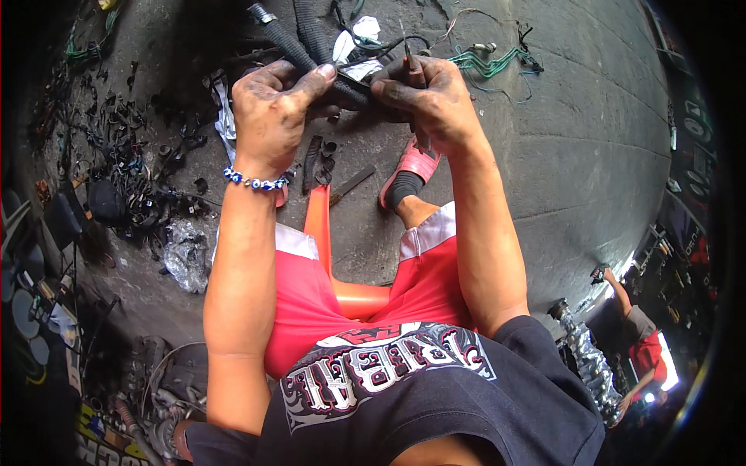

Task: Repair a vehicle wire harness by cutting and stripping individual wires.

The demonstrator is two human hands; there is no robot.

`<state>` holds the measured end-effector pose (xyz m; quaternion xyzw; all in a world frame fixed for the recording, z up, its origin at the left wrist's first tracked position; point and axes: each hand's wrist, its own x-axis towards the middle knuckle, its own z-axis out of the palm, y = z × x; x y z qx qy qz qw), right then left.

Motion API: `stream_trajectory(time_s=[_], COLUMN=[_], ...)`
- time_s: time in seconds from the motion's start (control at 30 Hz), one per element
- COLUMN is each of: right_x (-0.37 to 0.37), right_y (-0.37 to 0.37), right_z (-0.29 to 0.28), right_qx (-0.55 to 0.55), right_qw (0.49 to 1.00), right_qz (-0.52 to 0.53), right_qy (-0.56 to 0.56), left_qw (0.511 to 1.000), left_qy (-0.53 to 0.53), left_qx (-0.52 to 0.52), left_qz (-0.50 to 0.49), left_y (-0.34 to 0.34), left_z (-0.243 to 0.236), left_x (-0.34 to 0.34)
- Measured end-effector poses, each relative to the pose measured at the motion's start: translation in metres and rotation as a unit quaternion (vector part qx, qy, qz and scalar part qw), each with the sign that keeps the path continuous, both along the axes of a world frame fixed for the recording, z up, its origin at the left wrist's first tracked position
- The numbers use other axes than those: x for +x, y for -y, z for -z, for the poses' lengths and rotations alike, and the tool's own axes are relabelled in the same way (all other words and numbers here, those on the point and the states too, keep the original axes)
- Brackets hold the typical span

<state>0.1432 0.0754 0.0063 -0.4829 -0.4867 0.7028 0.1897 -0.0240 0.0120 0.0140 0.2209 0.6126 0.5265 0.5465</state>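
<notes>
My left hand point(268, 116) is closed around a black corrugated conduit point(286, 43), its thumb pressed on top. A second ribbed tube point(312, 31) runs up beside it. Close by on the right, my right hand point(437, 101) is closed around a slim tool with a reddish-brown handle point(416, 75) and a thin metal tip pointing away from me. Its exact kind is unclear. The right thumb and fingertips also meet the dark tubing between both hands. White scraps point(357, 35) and dark wires lie just beyond. Both hands are smudged black.
Dark connectors and clips point(116, 147) litter the floor at left, near a crumpled clear plastic bag point(186, 255). Green wires point(501, 62) lie at far right. Between my legs are an orange stool point(359, 299) and a flat metal strip point(352, 185). Another person point(649, 357) is at lower right.
</notes>
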Motion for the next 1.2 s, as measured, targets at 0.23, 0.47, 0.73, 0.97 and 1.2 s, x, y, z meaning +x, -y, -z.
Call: stream_trajectory(time_s=[0.23,0.47,0.73,0.97,1.2], right_x=[0.005,0.003,0.007,0.0,-0.009], right_y=[-0.003,0.0,-0.002,0.004,0.008], right_z=[-0.002,-0.002,0.001,0.0,0.012], right_qx=[0.011,0.037,0.033,0.13,0.072], right_qw=[0.998,0.997,0.998,0.988,0.994], right_qz=[-0.034,-0.057,-0.043,-0.069,0.009], right_qy=[0.046,-0.027,0.035,0.038,0.084], left_qw=[0.995,0.996,0.994,0.994,0.989], left_qy=[0.103,0.033,0.063,0.001,-0.109], left_qx=[0.008,-0.009,0.008,0.005,0.082], left_qz=[-0.006,0.086,0.087,0.111,0.064], left_y=[0.003,0.006,0.006,0.007,0.005], left_z=[-0.002,-0.001,-0.006,-0.002,0.01], left_x=[-0.003,-0.003,0.0,-0.002,0.011])
